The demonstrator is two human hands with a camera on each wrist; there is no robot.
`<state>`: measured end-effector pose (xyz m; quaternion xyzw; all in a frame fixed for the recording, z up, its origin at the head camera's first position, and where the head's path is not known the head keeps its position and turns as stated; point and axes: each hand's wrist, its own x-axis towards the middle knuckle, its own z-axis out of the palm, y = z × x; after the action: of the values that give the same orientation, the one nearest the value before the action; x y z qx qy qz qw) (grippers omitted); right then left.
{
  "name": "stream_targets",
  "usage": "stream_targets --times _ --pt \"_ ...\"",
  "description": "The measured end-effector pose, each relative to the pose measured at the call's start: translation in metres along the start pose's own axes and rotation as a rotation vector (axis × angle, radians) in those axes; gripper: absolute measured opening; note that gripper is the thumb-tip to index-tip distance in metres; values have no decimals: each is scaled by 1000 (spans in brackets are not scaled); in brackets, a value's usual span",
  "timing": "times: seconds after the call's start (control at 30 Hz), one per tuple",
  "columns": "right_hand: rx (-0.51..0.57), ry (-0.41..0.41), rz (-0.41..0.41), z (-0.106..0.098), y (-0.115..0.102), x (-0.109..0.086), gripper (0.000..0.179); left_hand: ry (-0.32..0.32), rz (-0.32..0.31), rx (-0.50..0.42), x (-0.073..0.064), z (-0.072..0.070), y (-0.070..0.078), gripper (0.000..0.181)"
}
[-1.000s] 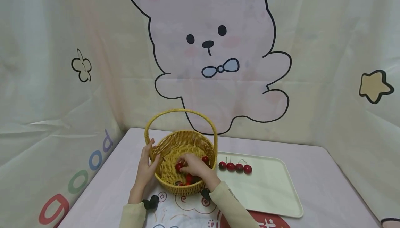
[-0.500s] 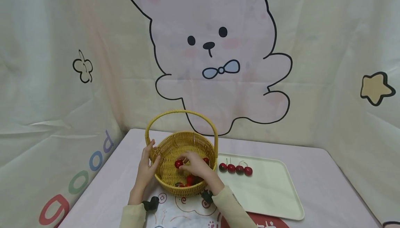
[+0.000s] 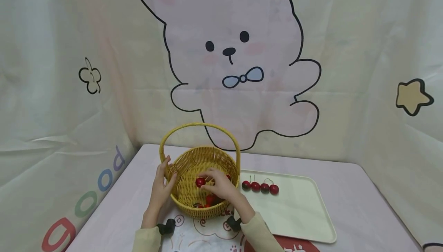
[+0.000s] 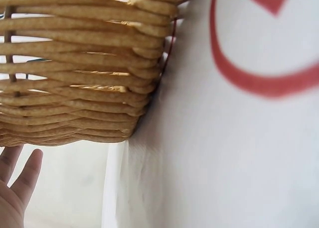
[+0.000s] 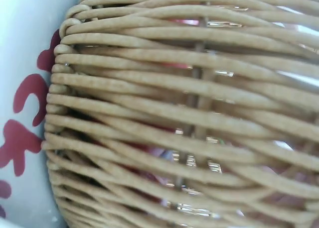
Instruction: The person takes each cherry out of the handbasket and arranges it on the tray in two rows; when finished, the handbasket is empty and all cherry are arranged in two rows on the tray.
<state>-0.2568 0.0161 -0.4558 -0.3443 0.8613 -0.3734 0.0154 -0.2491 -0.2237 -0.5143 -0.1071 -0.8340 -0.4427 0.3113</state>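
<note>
A yellow woven basket (image 3: 188,210) with a tall arched handle (image 3: 200,124) stands on the table. My right hand (image 3: 223,186) reaches over its right side and pinches a dark red cherry (image 3: 200,182) above the basket floor. Several more red fruits (image 3: 210,199) lie inside near the front wall, partly hidden. My left hand (image 3: 160,186) rests against the basket's left side, fingers fairly straight and thumb at the rim. The left wrist view has two fingers (image 4: 29,173) beside the weave. Only basket wall (image 5: 149,88) fills most of the right wrist view; the right hand is hidden there.
Right of the basket lies a cream rectangular tray (image 3: 294,209). A row of several stemmed cherries (image 3: 255,186) sits along its back left part. The table (image 3: 117,206) is covered with a printed cloth, and a bunny-print curtain (image 3: 235,102) hangs behind.
My right hand has raised the cherry slightly from the basket floor and shifted a little to the right. The left hand keeps its place at the basket's side.
</note>
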Motion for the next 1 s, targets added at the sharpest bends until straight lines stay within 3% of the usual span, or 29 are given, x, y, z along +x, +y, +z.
stream_targets --times 0.43,1.0 --pt "44 66 2 -12 -1 -18 34 18 -7 -27 -1 0 -1 69" --pt "15 155 -21 -34 6 -45 31 10 -20 -30 -1 0 1 70"
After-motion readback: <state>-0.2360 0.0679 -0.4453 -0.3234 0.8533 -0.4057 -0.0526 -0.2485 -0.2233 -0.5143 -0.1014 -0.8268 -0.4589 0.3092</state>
